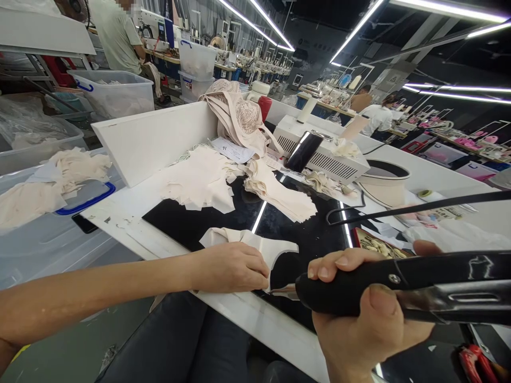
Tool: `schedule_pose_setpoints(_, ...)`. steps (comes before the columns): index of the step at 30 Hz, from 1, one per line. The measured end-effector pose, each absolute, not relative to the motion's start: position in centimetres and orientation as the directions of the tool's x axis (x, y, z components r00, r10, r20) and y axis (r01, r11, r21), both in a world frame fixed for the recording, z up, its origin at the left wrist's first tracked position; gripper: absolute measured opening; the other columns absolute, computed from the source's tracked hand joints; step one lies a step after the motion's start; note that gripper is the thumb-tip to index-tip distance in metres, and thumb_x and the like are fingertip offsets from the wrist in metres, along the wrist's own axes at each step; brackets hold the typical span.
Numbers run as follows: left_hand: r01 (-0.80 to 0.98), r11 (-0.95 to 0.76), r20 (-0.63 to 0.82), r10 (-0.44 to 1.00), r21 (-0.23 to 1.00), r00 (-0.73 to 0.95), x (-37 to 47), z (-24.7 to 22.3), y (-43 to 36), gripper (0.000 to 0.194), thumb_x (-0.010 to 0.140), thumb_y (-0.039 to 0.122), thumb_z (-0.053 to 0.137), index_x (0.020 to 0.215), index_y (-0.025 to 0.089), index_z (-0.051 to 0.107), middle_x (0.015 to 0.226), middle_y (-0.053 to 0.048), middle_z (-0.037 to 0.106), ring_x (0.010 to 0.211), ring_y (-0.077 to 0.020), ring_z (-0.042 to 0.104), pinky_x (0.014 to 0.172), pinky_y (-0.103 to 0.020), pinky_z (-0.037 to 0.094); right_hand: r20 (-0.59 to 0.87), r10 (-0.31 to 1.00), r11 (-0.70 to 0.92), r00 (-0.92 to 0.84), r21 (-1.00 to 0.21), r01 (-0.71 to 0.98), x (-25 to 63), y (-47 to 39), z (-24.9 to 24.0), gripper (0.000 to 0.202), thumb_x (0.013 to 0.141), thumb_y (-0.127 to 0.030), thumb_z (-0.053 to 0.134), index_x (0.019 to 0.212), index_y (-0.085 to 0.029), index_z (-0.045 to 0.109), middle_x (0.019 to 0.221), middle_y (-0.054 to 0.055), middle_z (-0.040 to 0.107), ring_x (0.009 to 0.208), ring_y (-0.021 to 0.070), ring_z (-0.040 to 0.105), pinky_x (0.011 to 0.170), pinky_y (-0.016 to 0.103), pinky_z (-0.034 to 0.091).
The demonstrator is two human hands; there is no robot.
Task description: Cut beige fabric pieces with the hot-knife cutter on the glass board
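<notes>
My left hand (235, 267) is closed, its fingertips pinching the lower edge of a cream fabric piece (255, 242) that lies on the black glossy board (175, 226). In my right hand (371, 319) is a black handheld tool (347, 287), with a silvery metal lever along its lower side. Its narrow metal tip points left and reaches the fabric edge beside my left fingertips; whether it touches the cloth I cannot tell. Behind the piece lie two heaps of cut cream fabric, one a spread pile (199, 175) and the other a narrower stack (275, 191).
A white vented machine box (319, 141) stands at the back, near beige lace garments (239, 114). To the right are a round cream container (383, 183), a red box of small pieces (379, 244) and red-handled scissors (475, 364). A black cable (419, 207) crosses overhead. Plastic bins (115, 96) stand left.
</notes>
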State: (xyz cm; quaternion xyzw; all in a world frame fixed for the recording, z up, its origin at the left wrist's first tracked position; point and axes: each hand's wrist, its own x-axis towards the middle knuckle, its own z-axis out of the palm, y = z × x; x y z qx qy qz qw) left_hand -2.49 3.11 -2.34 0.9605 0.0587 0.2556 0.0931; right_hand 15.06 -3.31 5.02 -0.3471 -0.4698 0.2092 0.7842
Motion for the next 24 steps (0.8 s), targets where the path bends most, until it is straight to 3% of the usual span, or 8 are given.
schedule_pose_setpoints(5,0.044,-0.971,0.505,0.159,0.234,0.848,-2.67,-2.71,3.17,0.021,0.109,0.014,0.053,0.106,0.018,0.074,0.109,-0.005,0.078,0.101,-0.0162,0.07,0.1,-0.029,0.053,0.585,0.649,0.676,0.486,-0.737,-0.015,15.09,-3.22,5.25,0.049,0.081,-0.027,0.077,0.126,-0.028,0.057,0.073,-0.008,0.066,0.05,0.0131,0.057,0.045,0.028,0.054)
schedule_pose_setpoints(10,0.039,-0.971,0.51,0.158,0.237,0.846,-2.74,-2.88,3.2,0.02,0.108,0.012,0.055,0.107,0.018,0.074,0.11,-0.006,0.078,0.101,-0.0162,0.071,0.103,-0.029,0.053,0.6,0.658,0.684,0.455,-0.729,-0.029,15.05,-3.06,4.92,0.025,0.084,-0.029,0.076,0.104,-0.024,0.063,0.074,-0.006,0.065,0.052,0.0119,0.058,0.047,0.027,0.055)
schedule_pose_setpoints(15,0.034,-0.973,0.507,0.149,0.23,0.849,-2.61,-2.74,3.25,0.022,0.109,0.012,0.053,0.106,0.018,0.075,0.11,-0.006,0.078,0.101,-0.0159,0.071,0.105,-0.029,0.053,0.578,0.677,0.67,0.455,-0.74,-0.056,15.13,-3.11,4.51,0.053,0.084,-0.031,0.08,0.132,-0.03,0.057,0.077,-0.008,0.066,0.054,0.0124,0.059,0.049,0.028,0.057)
schedule_pose_setpoints(24,0.03,-0.973,0.513,0.146,0.227,0.846,-2.62,-2.62,3.21,0.021,0.109,0.013,0.054,0.107,0.016,0.075,0.112,-0.005,0.078,0.101,-0.0168,0.071,0.103,-0.029,0.054,0.598,0.671,0.678,0.438,-0.734,-0.038,15.08,-3.28,4.53,0.049,0.088,-0.025,0.078,0.132,-0.029,0.058,0.079,-0.007,0.068,0.055,0.012,0.061,0.051,0.029,0.059)
